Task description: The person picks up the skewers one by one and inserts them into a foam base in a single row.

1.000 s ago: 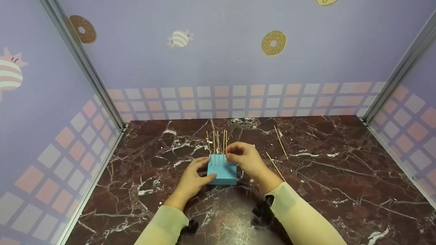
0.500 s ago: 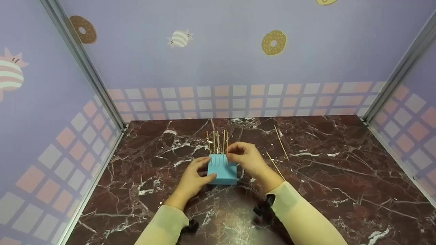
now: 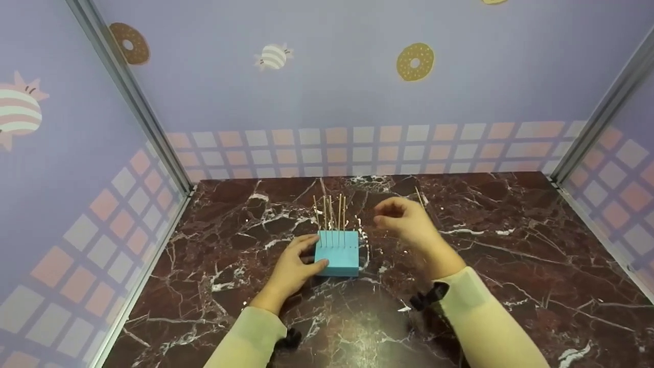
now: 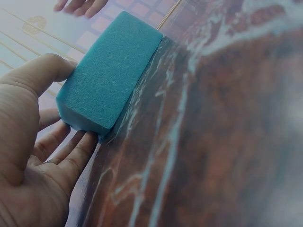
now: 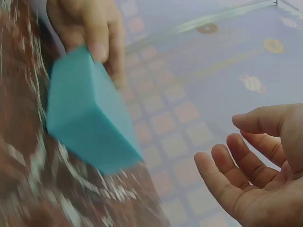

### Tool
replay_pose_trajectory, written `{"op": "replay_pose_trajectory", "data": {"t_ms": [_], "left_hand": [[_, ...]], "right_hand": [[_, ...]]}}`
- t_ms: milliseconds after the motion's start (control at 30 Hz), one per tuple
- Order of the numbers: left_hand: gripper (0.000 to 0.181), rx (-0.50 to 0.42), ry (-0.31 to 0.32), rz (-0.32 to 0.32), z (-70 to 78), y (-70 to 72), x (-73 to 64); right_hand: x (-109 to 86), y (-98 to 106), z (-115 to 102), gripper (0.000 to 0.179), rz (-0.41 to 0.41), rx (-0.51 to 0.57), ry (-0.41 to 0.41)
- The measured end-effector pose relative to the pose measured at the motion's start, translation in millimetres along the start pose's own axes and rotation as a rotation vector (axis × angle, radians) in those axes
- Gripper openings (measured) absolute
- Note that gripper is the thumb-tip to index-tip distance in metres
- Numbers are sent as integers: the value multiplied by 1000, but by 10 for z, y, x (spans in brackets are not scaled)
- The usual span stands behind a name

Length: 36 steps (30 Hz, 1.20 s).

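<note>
A blue block with a foam-like surface (image 3: 337, 258) sits on the table. Several thin wooden sticks (image 3: 341, 212) stand upright in a row across it, and small holes (image 3: 352, 247) show at the row's right end. My left hand (image 3: 288, 271) grips the block's left side, thumb on top, fingers along the side; the left wrist view shows this hand (image 4: 42, 137) against the block (image 4: 113, 71) up close. To the right of the block, my right hand (image 3: 409, 222) is in the air. Its fingers (image 5: 236, 161) are loosely bent with nothing between them.
A loose wooden stick (image 3: 419, 197) lies on the dark marbled table (image 3: 511, 286) behind the right hand, which covers part of it. A patterned wall (image 3: 327, 92) closes the back, with side panels left and right.
My right hand has let go of the stick at the row's right end and moved right and up, away from the block. The left hand keeps its grip. The view has shifted slightly.
</note>
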<state>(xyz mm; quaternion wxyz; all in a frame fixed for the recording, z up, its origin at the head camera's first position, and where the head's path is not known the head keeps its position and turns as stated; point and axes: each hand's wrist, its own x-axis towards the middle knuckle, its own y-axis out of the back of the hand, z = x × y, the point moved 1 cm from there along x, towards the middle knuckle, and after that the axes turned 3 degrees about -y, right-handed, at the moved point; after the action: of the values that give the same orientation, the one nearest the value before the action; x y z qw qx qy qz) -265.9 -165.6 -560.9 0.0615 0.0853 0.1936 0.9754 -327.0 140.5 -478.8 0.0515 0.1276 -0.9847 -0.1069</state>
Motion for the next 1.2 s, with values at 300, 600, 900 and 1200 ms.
{"op": "replay_pose_trajectory", "data": {"t_ms": [300, 600, 900, 1200], "left_hand": [[70, -9, -13, -26, 20, 8, 11], [72, 3, -13, -7, -1, 27, 21], [73, -18, -4, 0, -2, 14, 24], [72, -33, 22, -26, 5, 9, -3]], "right_hand": [[-156, 563, -66, 32, -10, 0, -78], [-91, 693, 51, 43, -117, -102, -156], [-36, 740, 199, 51, -163, -151, -199], [-56, 887, 353, 59, -189, -229, -322]]}}
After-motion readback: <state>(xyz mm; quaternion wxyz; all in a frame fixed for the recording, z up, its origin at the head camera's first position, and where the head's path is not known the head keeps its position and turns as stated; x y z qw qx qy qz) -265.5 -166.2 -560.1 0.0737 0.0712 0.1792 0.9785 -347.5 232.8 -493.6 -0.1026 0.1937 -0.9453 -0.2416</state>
